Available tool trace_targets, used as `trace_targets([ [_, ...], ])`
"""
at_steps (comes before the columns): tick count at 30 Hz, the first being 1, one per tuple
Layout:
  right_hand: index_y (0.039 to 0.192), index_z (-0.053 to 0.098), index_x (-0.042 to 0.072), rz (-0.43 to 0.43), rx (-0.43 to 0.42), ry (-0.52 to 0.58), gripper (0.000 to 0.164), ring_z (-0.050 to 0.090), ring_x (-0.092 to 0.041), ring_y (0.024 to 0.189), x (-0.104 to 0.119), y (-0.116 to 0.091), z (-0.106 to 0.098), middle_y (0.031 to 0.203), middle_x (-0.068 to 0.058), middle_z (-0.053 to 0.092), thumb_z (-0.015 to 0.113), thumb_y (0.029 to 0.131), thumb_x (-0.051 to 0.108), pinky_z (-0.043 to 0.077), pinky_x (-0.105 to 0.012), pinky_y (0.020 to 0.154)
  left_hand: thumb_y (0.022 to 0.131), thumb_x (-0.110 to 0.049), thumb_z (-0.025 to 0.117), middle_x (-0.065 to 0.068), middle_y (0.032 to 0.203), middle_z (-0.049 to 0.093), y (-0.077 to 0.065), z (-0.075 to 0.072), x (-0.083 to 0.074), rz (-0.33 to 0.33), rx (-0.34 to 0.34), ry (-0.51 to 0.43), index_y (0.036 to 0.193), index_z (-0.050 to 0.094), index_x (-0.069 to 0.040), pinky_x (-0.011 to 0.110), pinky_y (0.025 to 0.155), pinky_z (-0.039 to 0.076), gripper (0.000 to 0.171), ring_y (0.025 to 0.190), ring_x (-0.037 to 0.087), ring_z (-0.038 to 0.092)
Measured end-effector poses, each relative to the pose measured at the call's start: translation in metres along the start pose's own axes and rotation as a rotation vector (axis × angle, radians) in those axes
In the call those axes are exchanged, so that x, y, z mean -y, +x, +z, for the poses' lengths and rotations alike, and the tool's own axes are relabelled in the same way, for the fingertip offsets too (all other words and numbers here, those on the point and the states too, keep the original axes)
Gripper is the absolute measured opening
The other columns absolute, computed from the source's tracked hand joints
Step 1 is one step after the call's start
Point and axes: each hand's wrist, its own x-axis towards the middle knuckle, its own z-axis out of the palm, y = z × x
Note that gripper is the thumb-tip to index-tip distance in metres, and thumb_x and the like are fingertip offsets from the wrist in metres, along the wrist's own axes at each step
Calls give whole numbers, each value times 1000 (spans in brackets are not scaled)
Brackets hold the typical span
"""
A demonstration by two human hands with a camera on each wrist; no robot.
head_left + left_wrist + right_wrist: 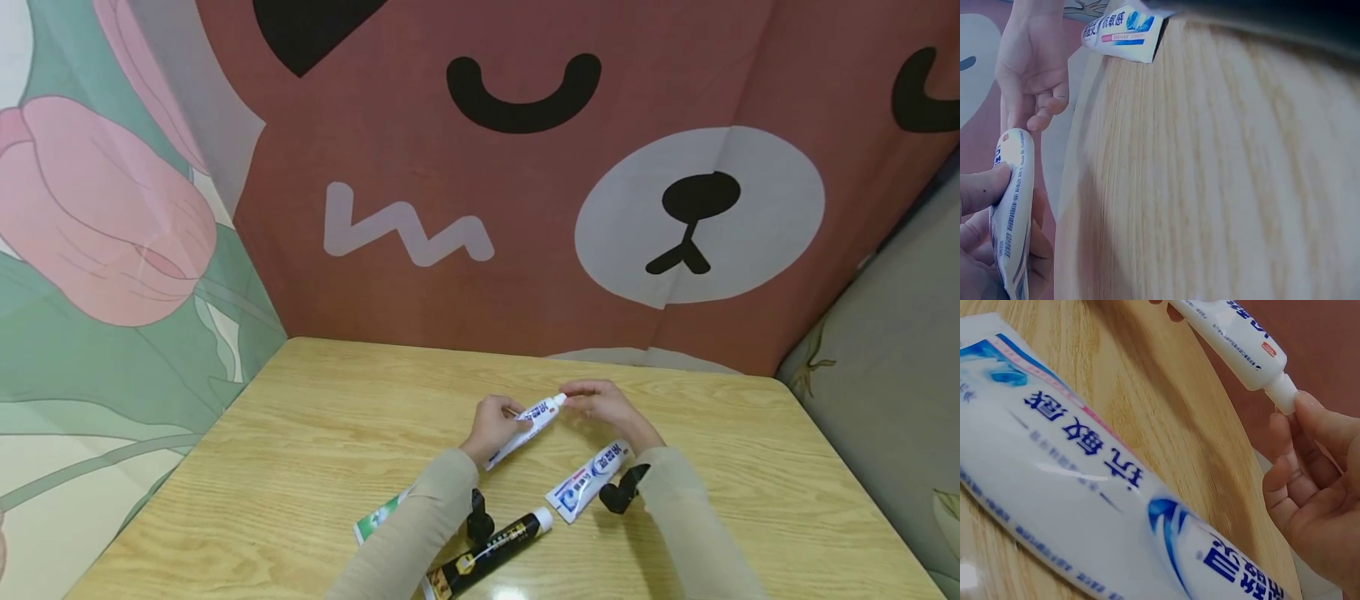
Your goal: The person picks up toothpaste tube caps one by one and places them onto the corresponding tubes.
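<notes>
My left hand grips a white toothpaste tube with blue lettering around its middle, above the table, its capped end tilted up to the right. At that end, the thumb and fingertips of my right hand pinch the small white cap. The left wrist view shows the left thumb pressed on one side of the tube and fingers behind it. A second white and blue toothpaste tube lies on the table below the right hand; it looms large in the right wrist view.
On the wooden table, a black toothpaste tube with a white cap lies near the front. A green and white tube is partly hidden by the left sleeve. Behind the table hangs a brown cloth with a bear face.
</notes>
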Motion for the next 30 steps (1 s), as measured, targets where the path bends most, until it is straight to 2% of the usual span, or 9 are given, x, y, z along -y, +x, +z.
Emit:
trace_targets([
  [4, 116, 57, -8, -2, -13, 17, 34, 59, -11, 77, 1, 0, 0, 99, -7, 66, 61, 85, 5, 48, -31, 70, 73, -8, 76, 2, 73, 58, 0, 0, -1, -12, 8, -29, 83, 69, -3, 23, 51, 44, 14, 61, 13, 52],
  [7, 113, 57, -10, 3, -31, 36, 32, 58, -11, 72, 0, 1, 1, 89, -2, 66, 61, 86, 5, 48, -29, 67, 73, -8, 76, 2, 74, 58, 0, 1, -2, -12, 15, -33, 84, 68, -3, 23, 52, 44, 14, 63, 12, 53],
  [12, 106, 60, -11, 24, -70, 27, 30, 56, -13, 66, -1, 3, 4, 75, -4, 64, 62, 87, 11, 44, -25, 60, 73, -9, 75, 2, 75, 59, -1, 1, -3, -11, 16, -26, 84, 68, -3, 23, 53, 44, 14, 63, 12, 53],
  [15, 106, 61, -9, 32, -79, 11, 32, 56, -13, 67, -1, 2, 4, 76, -4, 64, 63, 87, 16, 44, -25, 61, 73, -9, 75, 2, 74, 58, -2, 1, -4, -11, 13, -25, 83, 68, -3, 23, 52, 44, 13, 62, 12, 53],
  [17, 112, 59, -7, 24, -56, 27, 36, 56, -14, 70, -1, 1, 4, 80, -2, 64, 62, 87, 18, 45, -26, 62, 73, -9, 75, 1, 74, 58, -2, 2, -4, -5, 10, -20, 83, 68, -3, 23, 52, 44, 13, 61, 11, 53],
  [22, 124, 51, -6, 4, 15, 93, 40, 58, -15, 77, -1, -2, -1, 89, 1, 65, 60, 88, 10, 45, -27, 64, 73, -9, 75, 1, 73, 59, -2, 2, -3, -4, 7, -24, 83, 68, -3, 22, 51, 44, 14, 61, 11, 53],
  [27, 122, 52, -7, 23, -2, 137, 39, 62, -13, 76, -2, -3, -1, 90, 1, 67, 61, 86, 7, 48, -27, 66, 73, -9, 76, 1, 72, 58, -3, 2, -3, -4, 2, -26, 83, 68, -3, 22, 51, 44, 14, 60, 11, 53],
  [30, 119, 53, -9, 21, -22, 153, 39, 60, -11, 71, -2, -2, 2, 83, 1, 66, 62, 86, 7, 48, -25, 64, 73, -9, 75, 1, 72, 58, -3, 2, -3, -5, 6, -27, 83, 68, -3, 22, 51, 44, 13, 60, 11, 52],
])
